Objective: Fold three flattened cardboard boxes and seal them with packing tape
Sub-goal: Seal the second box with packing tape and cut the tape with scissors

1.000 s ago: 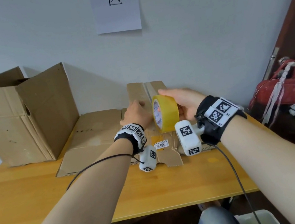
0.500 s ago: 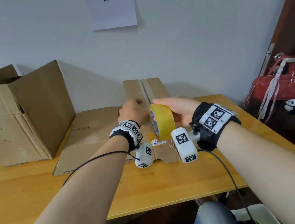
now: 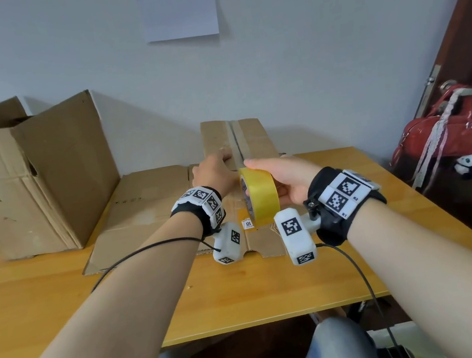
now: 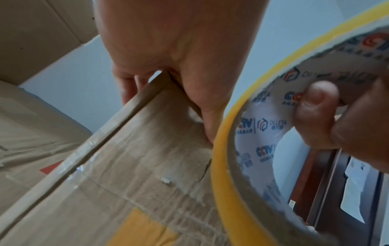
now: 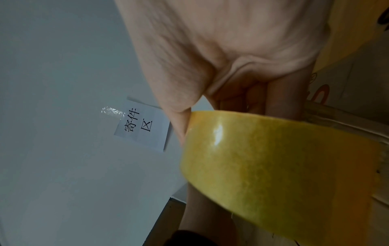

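Note:
A small cardboard box with an old taped seam stands at the middle back of the table. My left hand grips its top left edge, fingers over the far side and thumb on the near face. Just right of it, above the box's near part, my right hand holds a yellow roll of packing tape upright. In the left wrist view its fingers curl through the roll's printed core. No loose tape end shows. A flattened cardboard sheet lies to the left of the box.
A large open cardboard box stands at the table's back left. The wooden table has bare surface in front of the cardboard. A red bag hangs on the brown door at the right. A paper sign is taped to the wall.
The head view has tilted, so everything sits a little lower in the picture. Both hands keep the same holds, and the tape roll has dropped slightly toward the box.

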